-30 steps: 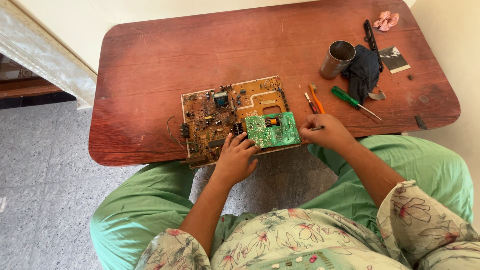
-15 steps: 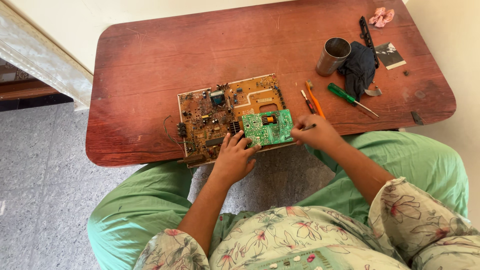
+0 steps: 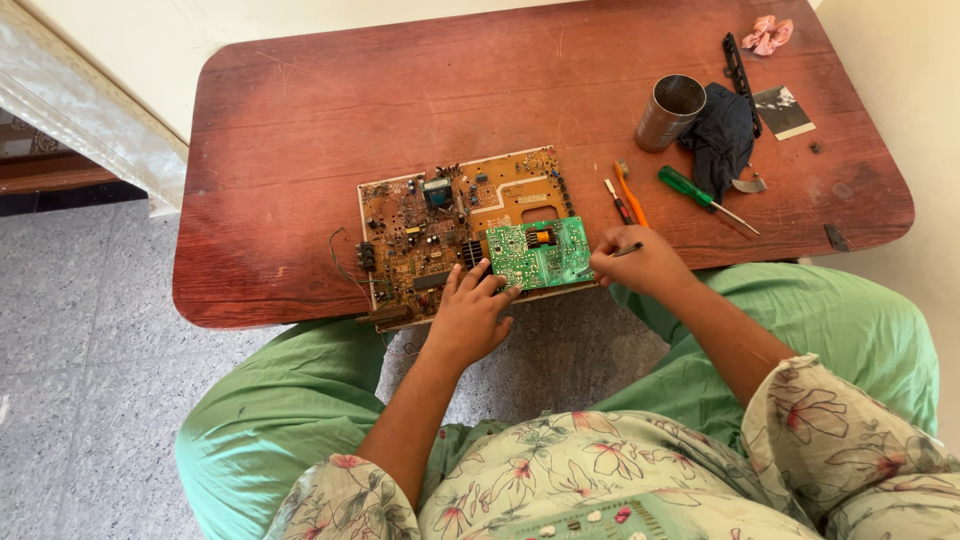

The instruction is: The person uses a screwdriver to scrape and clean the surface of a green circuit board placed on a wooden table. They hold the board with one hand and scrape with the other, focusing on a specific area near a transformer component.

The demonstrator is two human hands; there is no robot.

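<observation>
A small green rectangular circuit board point(image 3: 541, 253) lay on a larger brown circuit board point(image 3: 450, 225) at the near edge of the reddish wooden table point(image 3: 300, 120). The left hand point(image 3: 470, 318) pressed on it with spread fingers, gripping nothing. The right hand point(image 3: 640, 265), curled, pinched a thin dark tool point(image 3: 628, 249) beside it. Orange-handled tools point(image 3: 628, 195) lay nearby.

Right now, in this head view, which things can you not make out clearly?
- Tip of the thin dark tool: hidden behind the right hand.
- Near edge of the brown circuit board: covered by the left hand.
- Parts on the green circuit board: too small to tell.
- Inside of the metal cup: in shadow.
- What lies under the dark cloth: hidden.
</observation>
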